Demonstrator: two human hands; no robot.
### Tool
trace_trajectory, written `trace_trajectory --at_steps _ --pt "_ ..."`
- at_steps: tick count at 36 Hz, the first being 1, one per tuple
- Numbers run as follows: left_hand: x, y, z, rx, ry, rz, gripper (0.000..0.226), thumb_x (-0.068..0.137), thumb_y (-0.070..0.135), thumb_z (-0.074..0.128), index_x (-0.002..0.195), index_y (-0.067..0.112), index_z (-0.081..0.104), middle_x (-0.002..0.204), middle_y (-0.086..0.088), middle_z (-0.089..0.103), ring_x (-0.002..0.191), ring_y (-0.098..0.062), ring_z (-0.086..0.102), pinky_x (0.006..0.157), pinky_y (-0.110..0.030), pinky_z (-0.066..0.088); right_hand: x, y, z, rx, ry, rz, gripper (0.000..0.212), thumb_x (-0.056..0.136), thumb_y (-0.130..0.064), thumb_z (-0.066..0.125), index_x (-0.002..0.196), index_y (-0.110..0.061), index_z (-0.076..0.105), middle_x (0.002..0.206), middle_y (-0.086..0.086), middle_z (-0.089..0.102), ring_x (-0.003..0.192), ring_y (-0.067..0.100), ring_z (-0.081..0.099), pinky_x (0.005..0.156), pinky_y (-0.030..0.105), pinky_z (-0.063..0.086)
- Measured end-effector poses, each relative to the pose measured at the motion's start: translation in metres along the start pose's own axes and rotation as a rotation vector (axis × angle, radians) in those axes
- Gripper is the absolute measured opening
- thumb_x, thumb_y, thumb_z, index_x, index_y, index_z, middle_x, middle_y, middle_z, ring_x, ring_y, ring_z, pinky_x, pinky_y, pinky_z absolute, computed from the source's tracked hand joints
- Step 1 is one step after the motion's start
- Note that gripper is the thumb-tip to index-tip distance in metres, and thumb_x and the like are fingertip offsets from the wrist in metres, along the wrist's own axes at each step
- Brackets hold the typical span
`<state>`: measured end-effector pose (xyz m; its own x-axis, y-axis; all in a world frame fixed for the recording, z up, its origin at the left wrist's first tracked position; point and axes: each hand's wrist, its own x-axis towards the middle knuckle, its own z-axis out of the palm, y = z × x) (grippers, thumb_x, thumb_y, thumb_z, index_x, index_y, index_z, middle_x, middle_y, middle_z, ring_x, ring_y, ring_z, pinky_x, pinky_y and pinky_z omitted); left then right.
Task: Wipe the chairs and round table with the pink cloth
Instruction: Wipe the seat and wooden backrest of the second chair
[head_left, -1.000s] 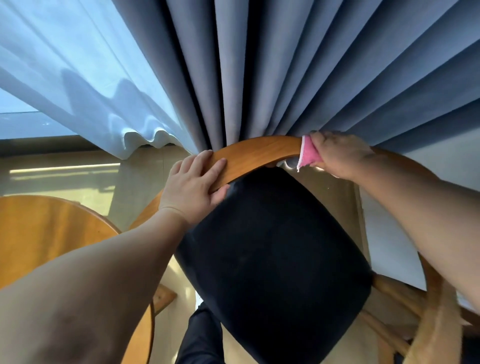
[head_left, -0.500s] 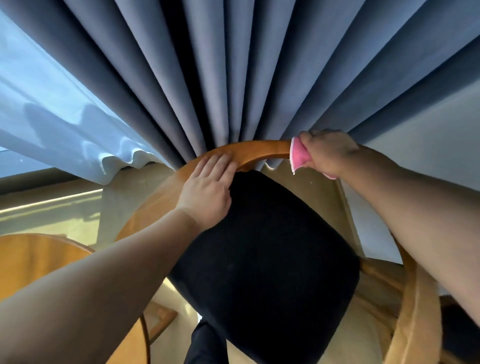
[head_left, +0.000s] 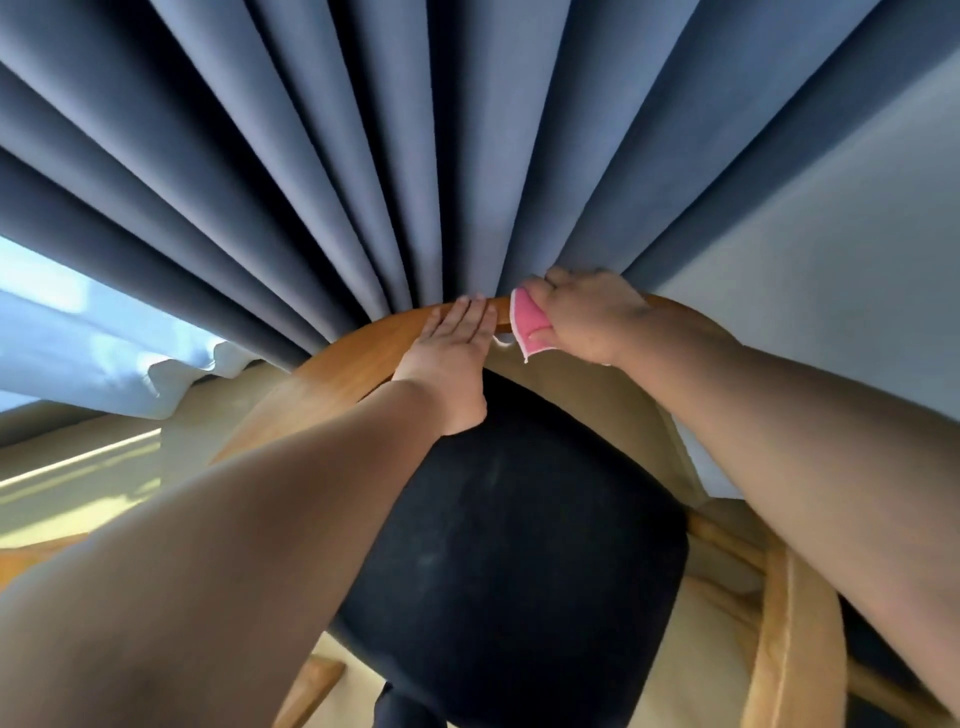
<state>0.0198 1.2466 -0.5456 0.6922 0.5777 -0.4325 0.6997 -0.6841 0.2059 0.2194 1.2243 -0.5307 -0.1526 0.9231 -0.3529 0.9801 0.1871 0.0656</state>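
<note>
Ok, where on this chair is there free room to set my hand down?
The wooden back rail is free left of the left hand. Below it, the black seat is mostly bare. Crowded: the rail top, where that hand nearly meets the pink cloth in the right hand.

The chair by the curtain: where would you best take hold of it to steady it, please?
Probably the curved back rail, from above, where the left hand lies flat: it is a slim wooden arch that a hand can wrap, clear of the right hand gripping the pink cloth.

cloth (head_left: 530, 326) on chair back (head_left: 358, 358), curtain (head_left: 415, 156) behind
</note>
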Motion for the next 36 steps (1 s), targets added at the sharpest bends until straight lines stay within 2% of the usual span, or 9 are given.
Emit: trace_trajectory --at_steps 4,9,16,21,27,31,36 --pt "0.005 0.004 -0.007 -0.001 -0.036 -0.027 0.097 0.079 0.017 0.054 0.148 0.014 -0.014 0.156 -0.001 -0.019 0.143 -0.016 -0.016 0.114 -0.034 -0.01 -0.012 0.015 -0.002 0.015 0.029 0.047 0.065 0.09 -0.055 0.055 0.138 -0.014 0.037 0.118 0.009 0.057 0.102 0.029 0.058 0.077 0.037 0.046" --pt "0.007 0.004 -0.007 0.009 -0.049 -0.044 0.099 0.079 0.016 0.055 0.147 0.016 -0.016 0.155 0.0 -0.022 0.142 -0.016 -0.016 0.114 -0.034 -0.01 -0.042 0.038 0.006 -0.003 0.081 0.146 0.065 0.089 -0.065 0.046 0.132 -0.016 0.041 0.11 0.006 0.058 0.09 0.024 0.059 0.067 0.033 0.044" --pt "0.006 0.005 -0.011 0.048 -0.08 -0.055 0.099 0.08 0.021 0.057 0.147 0.017 -0.016 0.155 0.001 -0.023 0.143 -0.016 -0.016 0.117 -0.036 -0.004 -0.081 0.05 0.015 0.083 0.111 0.276 0.077 0.089 -0.066 0.042 0.144 -0.015 0.027 0.128 0.01 0.053 0.101 0.03 0.059 0.08 0.04 0.052" --pt "0.004 0.007 -0.014 0.064 -0.095 -0.061 0.1 0.08 0.02 0.057 0.147 0.016 -0.016 0.154 0.0 -0.024 0.143 -0.016 -0.016 0.117 -0.036 -0.003 -0.108 0.056 0.027 0.167 0.157 0.351 0.08 0.087 -0.068 0.041 0.144 -0.015 0.026 0.123 0.011 0.054 0.099 0.029 0.06 0.08 0.039 0.051" --pt "0.005 0.009 -0.015 0.07 -0.11 -0.07 0.098 0.079 0.019 0.056 0.148 0.016 -0.014 0.155 0.0 -0.022 0.143 -0.014 -0.015 0.117 -0.034 -0.004 -0.14 0.059 0.045 0.264 0.19 0.453 0.093 0.078 -0.073 0.016 0.144 -0.008 0.028 0.123 0.016 0.054 0.098 0.032 0.061 0.081 0.042 0.051" --pt "0.004 0.008 -0.015 0.079 -0.101 -0.083 0.101 0.078 0.021 0.058 0.148 0.017 -0.014 0.155 0.001 -0.021 0.143 -0.014 -0.014 0.117 -0.033 -0.003 -0.155 0.058 0.058 0.323 0.212 0.512 0.083 0.085 -0.066 0.031 0.143 -0.007 0.029 0.123 0.018 0.054 0.101 0.034 0.061 0.083 0.042 0.052" --pt "0.004 0.015 -0.017 0.094 -0.093 -0.114 0.1 0.08 0.024 0.061 0.149 0.016 -0.011 0.156 0.0 -0.018 0.144 -0.016 -0.011 0.117 -0.035 0.0 -0.165 0.055 0.066 0.361 0.229 0.564 0.08 0.088 -0.062 0.04 0.144 -0.006 0.029 0.127 0.018 0.052 0.106 0.035 0.06 0.087 0.043 0.052"
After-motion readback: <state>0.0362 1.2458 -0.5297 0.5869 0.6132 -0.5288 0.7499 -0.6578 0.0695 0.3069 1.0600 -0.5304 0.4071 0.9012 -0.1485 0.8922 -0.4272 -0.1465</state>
